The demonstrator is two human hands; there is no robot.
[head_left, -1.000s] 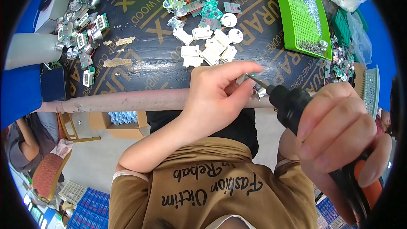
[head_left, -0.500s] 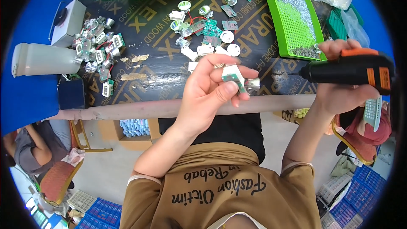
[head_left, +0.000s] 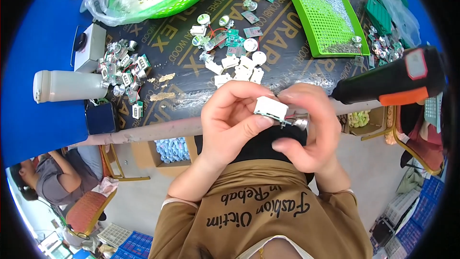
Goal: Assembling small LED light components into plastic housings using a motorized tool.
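Note:
Between my left hand's (head_left: 230, 124) thumb and fingers is a white plastic housing (head_left: 271, 107), tilted, with a green circuit board along its lower edge. A small silvery reflector (head_left: 300, 123) sticks out from its right side. My right hand (head_left: 314, 129) curves around that reflector, thumb and fingers apart; its fingertips come close to the housing, and I cannot tell whether they touch it. A black and orange power screwdriver (head_left: 397, 82) is at the right, tip pointing left, with no hand on it.
White housings (head_left: 242, 67), circuit boards (head_left: 235, 38) and reflectors lie beyond my hands. A green perforated tray (head_left: 330, 33) holds small metal parts. At left are a pile of assemblies (head_left: 125, 74) and a whitish bottle (head_left: 69, 86). A green basket (head_left: 184, 2) holds white parts. Another person (head_left: 62, 175) sits left.
My right hand has let go of the power screwdriver and come left to the housing. The screwdriver has turned over. My left hand has tilted the housing.

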